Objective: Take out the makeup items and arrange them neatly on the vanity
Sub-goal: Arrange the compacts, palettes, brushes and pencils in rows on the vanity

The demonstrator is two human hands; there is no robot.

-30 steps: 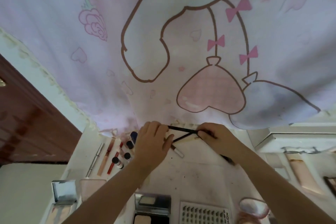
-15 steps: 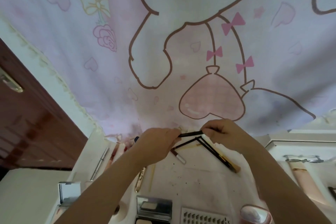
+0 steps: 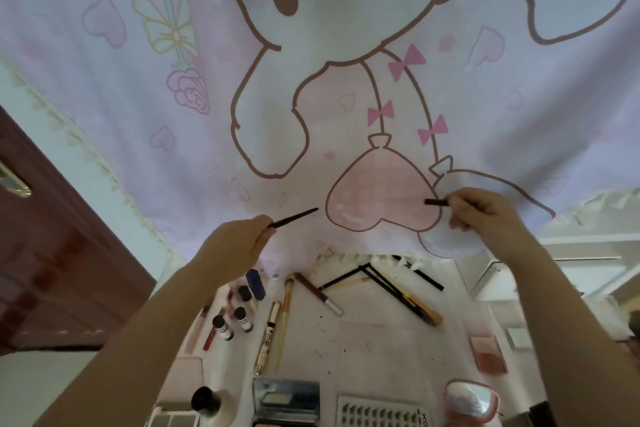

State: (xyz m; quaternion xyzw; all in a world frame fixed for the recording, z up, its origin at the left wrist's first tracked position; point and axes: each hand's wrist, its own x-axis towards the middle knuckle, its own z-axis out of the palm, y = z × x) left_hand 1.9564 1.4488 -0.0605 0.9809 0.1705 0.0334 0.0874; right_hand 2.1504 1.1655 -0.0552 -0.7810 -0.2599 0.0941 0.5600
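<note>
The left hand [image 3: 239, 246] pinches a thin dark pencil [image 3: 294, 218] by its lower end. The pencil's tapered tip points up and to the right, toward the other hand. The right hand [image 3: 485, 215] pinches a short dark cap [image 3: 437, 202] that sticks out leftward from its fingers. Both hands are raised in front of the pink cartoon cloth [image 3: 346, 62], well above the vanity top [image 3: 363, 350].

Key relation: the pencil tip and the open end of the cap face each other across a clear gap. Their long axes do not line up. The pencil slopes upward to the right, and the cap lies near level and slightly higher. Recapping would require bringing the hands together and tilting one part to match the other.

Below and between the hands, several loose pencils [image 3: 401, 291] lie crossed at angles on the vanity top, nearer the right hand. Below the left hand, small bottles [image 3: 239, 317] and a gold tube [image 3: 268, 333] lie in rough rows. A lash tray [image 3: 381, 412] sits at the near edge.

Judgement: arranging is partly done. The crossed pencils still need straightening, and the held pencil still needs a place.
</note>
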